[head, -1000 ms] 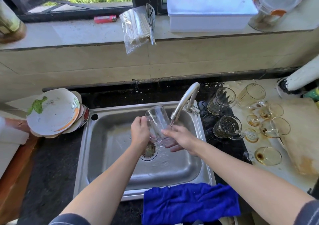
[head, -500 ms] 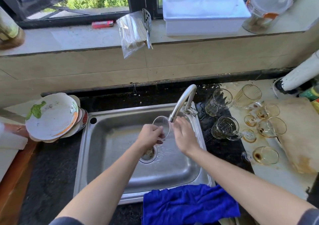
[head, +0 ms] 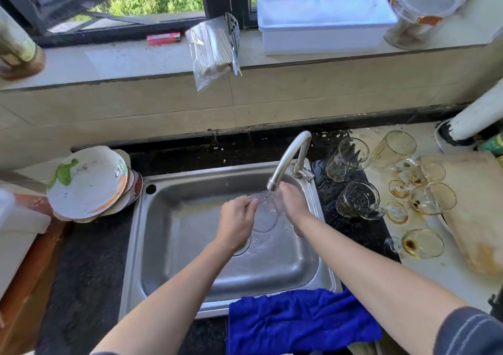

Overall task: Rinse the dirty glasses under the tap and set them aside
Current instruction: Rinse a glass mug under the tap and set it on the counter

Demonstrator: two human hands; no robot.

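Clear glass: gripped by left hand at its rim, right hand closed against its far side, held under the running tap over the sink. Stained glasses crowd the counter to the right; blue cloth drapes the sink's front edge.

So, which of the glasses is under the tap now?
The clear glass held over the sink by both hands, left and right. The others stand on the counter at the right.
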